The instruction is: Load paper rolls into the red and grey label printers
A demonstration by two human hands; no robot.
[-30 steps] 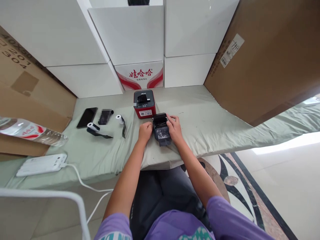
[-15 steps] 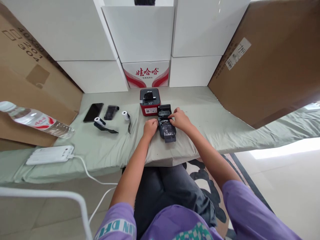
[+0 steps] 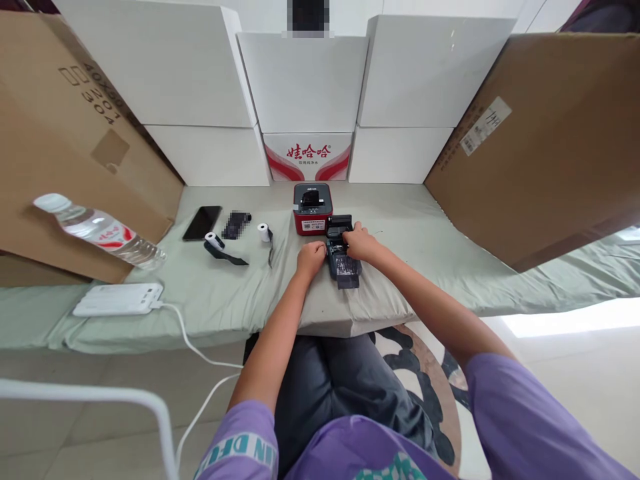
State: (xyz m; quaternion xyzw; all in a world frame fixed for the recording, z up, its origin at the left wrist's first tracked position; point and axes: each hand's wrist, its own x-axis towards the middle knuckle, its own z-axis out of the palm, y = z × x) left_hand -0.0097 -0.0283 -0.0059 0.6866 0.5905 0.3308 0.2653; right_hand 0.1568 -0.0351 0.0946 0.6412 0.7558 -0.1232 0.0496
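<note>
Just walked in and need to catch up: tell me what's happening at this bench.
A seated person works on a small dark printer lying open on the green-covered bench. The left hand steadies its side; the right hand reaches into its top. A red printer stands just behind. Two paper rolls and a phone lie to the left.

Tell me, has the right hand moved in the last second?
Yes. The right hand shifted from the black device's side to its far end, nearer the red printer.
</note>
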